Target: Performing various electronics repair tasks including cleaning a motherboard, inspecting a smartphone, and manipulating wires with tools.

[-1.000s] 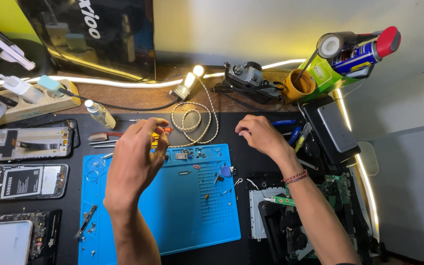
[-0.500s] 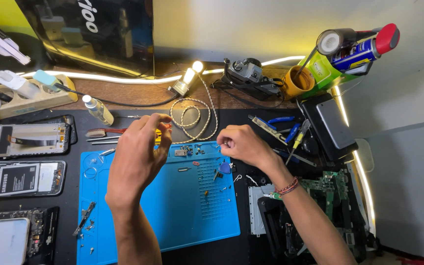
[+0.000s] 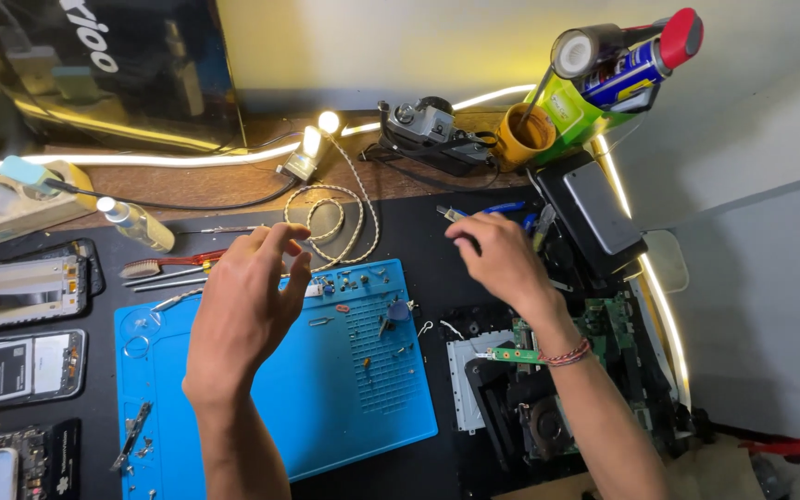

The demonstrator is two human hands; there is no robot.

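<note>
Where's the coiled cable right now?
Head view, centre back of the bench: the coiled cable lies just behind the blue mat, beyond the left hand.

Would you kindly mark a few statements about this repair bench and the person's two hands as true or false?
1. The left hand is raised over the blue mat. True.
2. The right hand grips the spray can. False: it is over the black bench near the blue-handled pliers, far from the can.
3. A coiled cable lies beyond the mat. True.
4. The yellow cup stands on the mat. False: it stands on the wooden ledge beside the camera.
</note>
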